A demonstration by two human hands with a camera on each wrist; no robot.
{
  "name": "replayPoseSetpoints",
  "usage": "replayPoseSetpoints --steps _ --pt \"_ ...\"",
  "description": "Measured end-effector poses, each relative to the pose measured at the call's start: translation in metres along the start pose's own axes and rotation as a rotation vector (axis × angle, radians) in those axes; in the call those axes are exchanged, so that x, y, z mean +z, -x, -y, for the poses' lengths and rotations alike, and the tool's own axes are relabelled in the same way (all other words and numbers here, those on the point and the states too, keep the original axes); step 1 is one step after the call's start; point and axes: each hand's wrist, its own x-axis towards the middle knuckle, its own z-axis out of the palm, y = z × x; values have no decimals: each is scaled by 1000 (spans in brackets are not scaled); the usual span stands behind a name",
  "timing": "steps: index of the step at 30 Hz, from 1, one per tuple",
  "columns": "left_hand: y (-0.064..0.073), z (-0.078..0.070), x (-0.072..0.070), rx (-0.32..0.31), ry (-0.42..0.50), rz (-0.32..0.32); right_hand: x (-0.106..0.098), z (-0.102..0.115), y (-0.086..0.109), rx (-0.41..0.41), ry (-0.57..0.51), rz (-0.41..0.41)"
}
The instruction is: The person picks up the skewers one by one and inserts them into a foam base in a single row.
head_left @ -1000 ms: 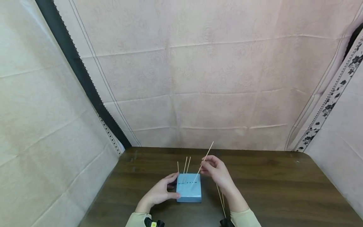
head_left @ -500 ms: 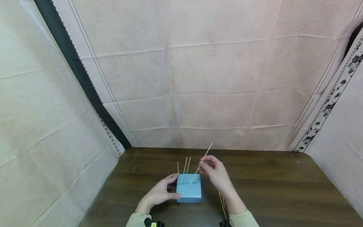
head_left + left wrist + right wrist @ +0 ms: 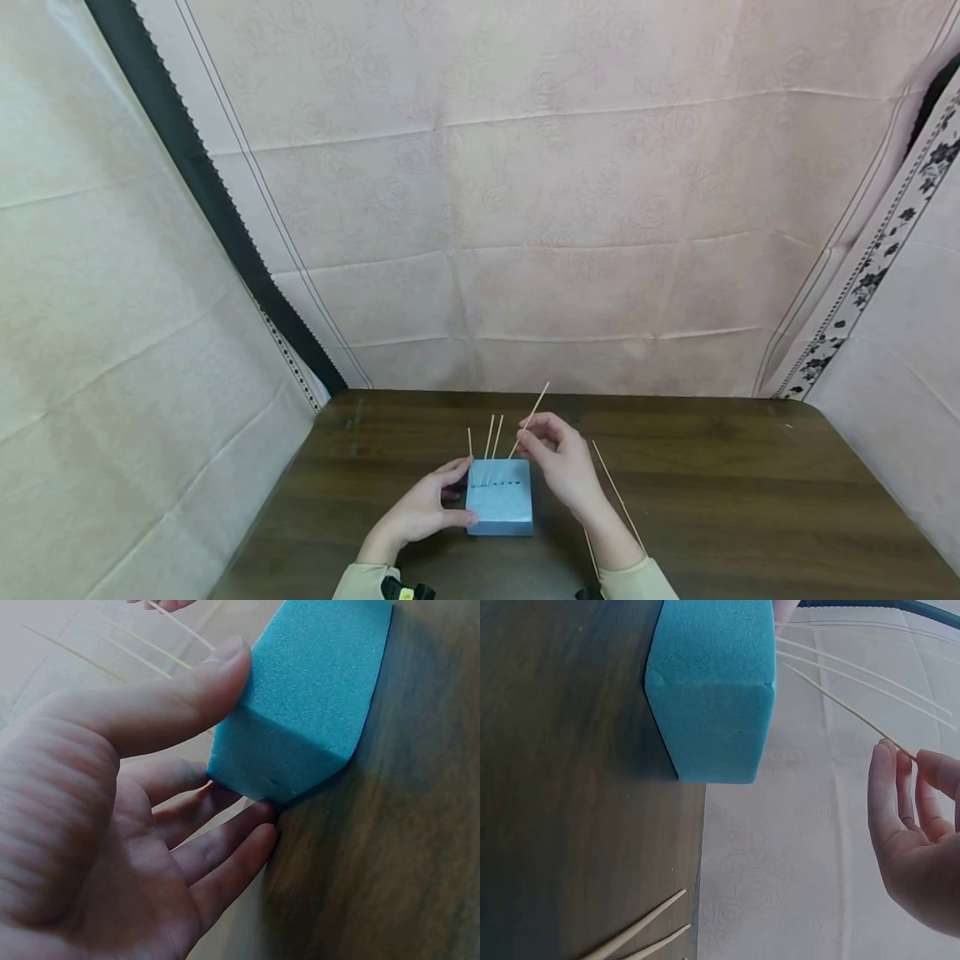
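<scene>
A light-blue foam block (image 3: 500, 507) sits on the table with a row of small dark marks across its top. My left hand (image 3: 423, 502) grips its left side, thumb (image 3: 217, 675) near the front and fingers behind. Several thin wooden sticks (image 3: 489, 435) stand up from the block's left part. My right hand (image 3: 566, 468) pinches another thin wooden stick (image 3: 538, 400) between thumb and fingertips. That stick leans to the right, its lower end right at the block's top, as the stick (image 3: 840, 703) in the right wrist view also shows.
Loose wooden sticks (image 3: 618, 498) lie on the dark wooden table (image 3: 750, 492) beside my right forearm; the tips of two sticks (image 3: 649, 919) show in the right wrist view. Pale cloth (image 3: 562, 208) hangs behind the table's back edge, with more cloth (image 3: 150, 375) at the left.
My right hand has shifted left with its stick toward the standing sticks. More of a loose stick shows beside the right forearm. The left hand and block have stayed put.
</scene>
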Motion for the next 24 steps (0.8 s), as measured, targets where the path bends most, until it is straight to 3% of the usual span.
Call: replayPoseSetpoints --steps 24 --pt "0 -2 0 -7 10 3 3 -3 3 -36 91 65"
